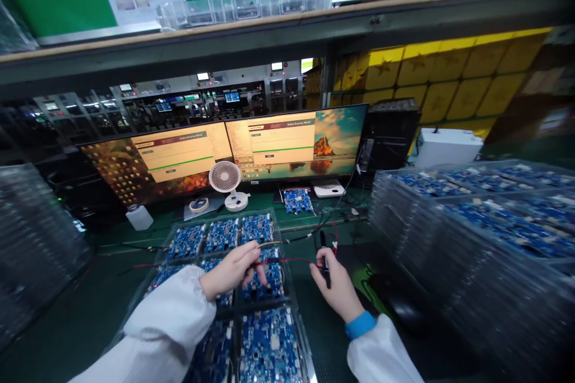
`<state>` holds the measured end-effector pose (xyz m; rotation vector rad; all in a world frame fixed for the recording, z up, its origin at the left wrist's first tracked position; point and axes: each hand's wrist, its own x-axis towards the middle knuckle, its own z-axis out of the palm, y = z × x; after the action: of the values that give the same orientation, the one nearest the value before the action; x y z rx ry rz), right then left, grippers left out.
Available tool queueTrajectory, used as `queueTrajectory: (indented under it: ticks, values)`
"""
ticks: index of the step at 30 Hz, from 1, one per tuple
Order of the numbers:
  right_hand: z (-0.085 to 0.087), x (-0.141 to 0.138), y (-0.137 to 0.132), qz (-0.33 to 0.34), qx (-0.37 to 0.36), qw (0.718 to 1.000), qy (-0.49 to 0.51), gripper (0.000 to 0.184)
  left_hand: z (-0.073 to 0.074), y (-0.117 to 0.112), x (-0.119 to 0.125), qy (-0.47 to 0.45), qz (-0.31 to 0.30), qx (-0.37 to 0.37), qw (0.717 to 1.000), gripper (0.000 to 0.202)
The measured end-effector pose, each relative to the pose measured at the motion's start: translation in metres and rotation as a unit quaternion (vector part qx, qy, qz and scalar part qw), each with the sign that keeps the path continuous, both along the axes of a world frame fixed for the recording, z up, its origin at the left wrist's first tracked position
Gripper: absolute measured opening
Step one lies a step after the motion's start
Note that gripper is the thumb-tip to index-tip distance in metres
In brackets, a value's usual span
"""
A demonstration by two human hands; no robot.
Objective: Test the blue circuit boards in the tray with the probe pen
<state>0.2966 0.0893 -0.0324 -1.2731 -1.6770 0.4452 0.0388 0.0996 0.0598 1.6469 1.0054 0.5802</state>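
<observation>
My left hand [231, 270] is over a clear tray [302, 335] of blue circuit boards [269, 341], its fingers closed on a thin red cable [294, 260]. The cable stretches rightward to my right hand [338, 293]. A yellow wire [269, 243] also runs from the left fingertips to the right. My right hand, with a blue band [360, 324] at the wrist, grips a slim black pen-like tool [327, 275] standing nearly upright. Its exact kind is unclear. The left fingers hide part of the boards and the cable's end.
Two monitors [287, 149] stand behind the tray, with a small white fan [225, 178] in front. Stacked clear trays [413, 263] of boards rise on the right, more [31, 251] on the left. A black mouse [399, 302] lies beside my right hand. A shelf [251, 36] crosses above.
</observation>
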Motion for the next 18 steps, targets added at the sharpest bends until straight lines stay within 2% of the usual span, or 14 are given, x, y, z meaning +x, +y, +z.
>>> queueTrajectory:
  ticks: [3,5,7,9,11,14,18]
  values:
    - [0.009,0.013,-0.004,0.017,-0.01,0.999,-0.035,0.01,0.0,0.016,-0.011,0.068,-0.05,0.079,0.993,0.033]
    - [0.013,0.02,-0.006,0.036,-0.014,0.998,-0.054,0.012,0.0,0.028,-0.018,0.147,-0.082,0.172,0.971,0.034]
    - [0.017,0.024,-0.008,0.057,-0.018,0.996,-0.068,0.013,-0.001,0.04,-0.022,0.237,-0.094,0.234,0.938,0.03]
    - [0.019,0.026,-0.009,0.072,-0.023,0.994,-0.077,0.011,-0.003,0.053,-0.024,0.301,-0.097,0.259,0.913,0.026]
    - [0.021,0.027,-0.011,0.082,-0.024,0.993,-0.084,0.011,-0.005,0.065,-0.025,0.319,-0.107,0.266,0.903,0.023]
    - [0.024,0.03,-0.012,0.088,-0.021,0.992,-0.086,0.013,-0.004,0.078,-0.022,0.277,-0.101,0.236,0.926,0.021]
    - [0.021,0.03,-0.011,0.074,-0.017,0.994,-0.074,0.015,0.002,0.081,-0.012,0.176,-0.027,0.163,0.97,0.023]
